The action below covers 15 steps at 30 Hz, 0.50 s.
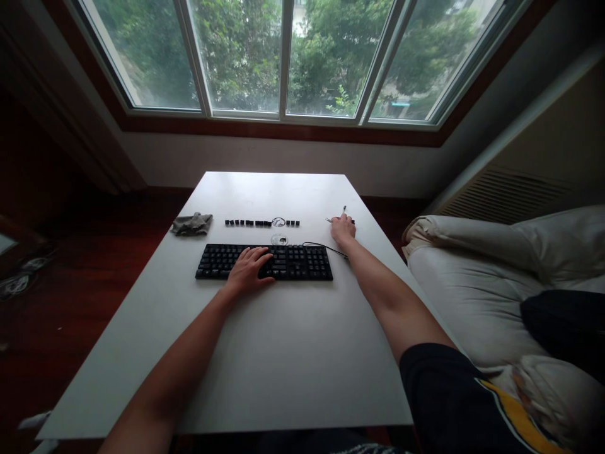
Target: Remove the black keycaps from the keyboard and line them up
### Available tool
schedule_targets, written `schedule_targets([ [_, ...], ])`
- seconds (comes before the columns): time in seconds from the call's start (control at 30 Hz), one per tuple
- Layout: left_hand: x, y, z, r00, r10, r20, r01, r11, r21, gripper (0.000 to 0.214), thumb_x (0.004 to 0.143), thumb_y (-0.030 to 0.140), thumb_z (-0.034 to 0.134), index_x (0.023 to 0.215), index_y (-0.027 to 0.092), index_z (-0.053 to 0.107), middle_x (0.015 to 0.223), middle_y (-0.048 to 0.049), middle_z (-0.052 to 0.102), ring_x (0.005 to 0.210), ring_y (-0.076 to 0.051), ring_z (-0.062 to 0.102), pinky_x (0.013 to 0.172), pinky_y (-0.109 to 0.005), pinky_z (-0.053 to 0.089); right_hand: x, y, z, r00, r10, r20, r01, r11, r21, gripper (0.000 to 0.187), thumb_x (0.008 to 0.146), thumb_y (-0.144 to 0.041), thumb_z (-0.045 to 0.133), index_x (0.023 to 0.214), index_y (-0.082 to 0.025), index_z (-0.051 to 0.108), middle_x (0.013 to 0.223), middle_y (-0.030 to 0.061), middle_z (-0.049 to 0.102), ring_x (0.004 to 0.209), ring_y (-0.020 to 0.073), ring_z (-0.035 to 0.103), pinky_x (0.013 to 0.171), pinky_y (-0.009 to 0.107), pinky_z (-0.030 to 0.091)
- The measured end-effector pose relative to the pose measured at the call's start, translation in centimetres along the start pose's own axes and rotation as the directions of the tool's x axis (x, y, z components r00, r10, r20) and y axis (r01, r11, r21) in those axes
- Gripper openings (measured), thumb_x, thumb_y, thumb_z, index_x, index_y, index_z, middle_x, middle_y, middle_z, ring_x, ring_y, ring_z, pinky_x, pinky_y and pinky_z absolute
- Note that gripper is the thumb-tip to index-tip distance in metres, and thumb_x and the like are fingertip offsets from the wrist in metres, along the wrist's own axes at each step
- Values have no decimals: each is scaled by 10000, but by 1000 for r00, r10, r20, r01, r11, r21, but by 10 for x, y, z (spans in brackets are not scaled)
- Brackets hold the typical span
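A black keyboard (302, 262) lies across the middle of a white table (283, 353). My left hand (249, 270) rests flat on the keyboard's middle keys, fingers stretched out. My right hand (342, 228) reaches past the keyboard's right end and is curled over a small thin tool (343, 210) whose tip sticks out beyond the fingers. Behind the keyboard stands a row of several loose black keycaps (258, 222).
A crumpled grey cloth (192, 224) lies at the table's left. Two small round clear pieces (278, 231) sit between the keycap row and the keyboard. The keyboard's cable (326, 247) runs right. A white cushioned sofa (496, 277) stands to the right, windows behind.
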<state>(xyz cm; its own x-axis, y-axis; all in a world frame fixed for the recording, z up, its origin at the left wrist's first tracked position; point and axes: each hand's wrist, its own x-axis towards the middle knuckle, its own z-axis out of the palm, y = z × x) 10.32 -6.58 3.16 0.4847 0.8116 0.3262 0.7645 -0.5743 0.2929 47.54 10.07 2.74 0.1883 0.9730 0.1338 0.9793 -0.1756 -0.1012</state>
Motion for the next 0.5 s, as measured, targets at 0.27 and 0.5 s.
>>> schedule_targets([
  [0.27,0,-1,1,1000,2,-1,-2,1000,27,691,783,520,743,1403,279,552,1513,-92,482,1411,-320,412,1236,-546,233,7,20,8,998,48,44,-47,999,-23,406,999,-211,337,1249,-171,655,1323,184,495,1194,299,438,959,407,421],
  [0.5,-1,-2,1,1000,1,2,-1,1000,23,695,781,518,743,1405,280,550,1521,-91,473,1414,-325,405,1240,-554,218,10,57,9,990,131,41,-129,990,-54,420,989,-203,334,1227,-132,673,1298,220,520,1209,322,470,957,446,449],
])
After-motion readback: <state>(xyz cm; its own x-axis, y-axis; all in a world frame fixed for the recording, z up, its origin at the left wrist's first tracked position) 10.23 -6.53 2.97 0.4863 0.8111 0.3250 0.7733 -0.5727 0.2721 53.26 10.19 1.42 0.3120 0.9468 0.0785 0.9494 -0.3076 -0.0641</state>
